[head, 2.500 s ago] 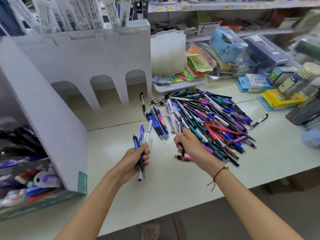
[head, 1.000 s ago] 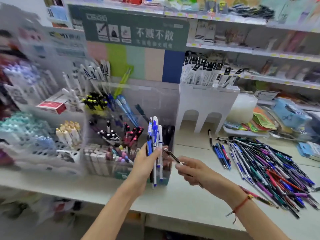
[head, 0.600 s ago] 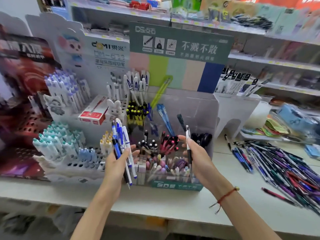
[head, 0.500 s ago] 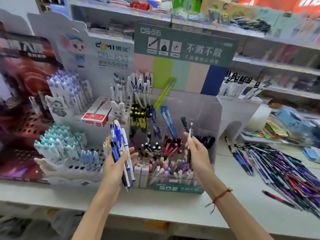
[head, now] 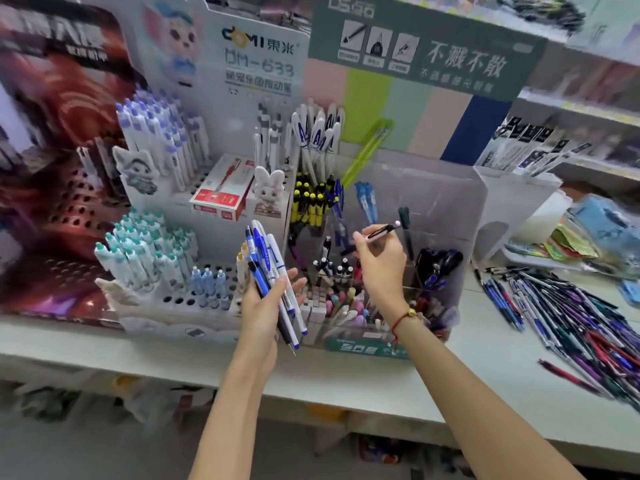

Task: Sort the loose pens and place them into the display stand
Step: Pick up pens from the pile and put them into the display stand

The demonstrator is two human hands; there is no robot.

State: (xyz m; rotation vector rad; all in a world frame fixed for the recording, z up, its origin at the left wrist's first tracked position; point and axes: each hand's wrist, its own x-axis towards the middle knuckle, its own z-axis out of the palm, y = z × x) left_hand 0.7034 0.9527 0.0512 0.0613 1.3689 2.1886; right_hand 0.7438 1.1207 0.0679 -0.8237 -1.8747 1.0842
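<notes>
Black pen [head: 379, 233] pinched in the right hand [head: 381, 265] above the clear stand [head: 446, 202].
Its long axis lies near level, tip toward the left, so it likely needs tipping upright over the compartments just below; the left hand [head: 263, 306] grips a bundle [head: 268, 271] of blue and white pens beside it.

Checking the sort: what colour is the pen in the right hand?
Black, with a pale tip, held in the right hand: pen, head view.
</notes>
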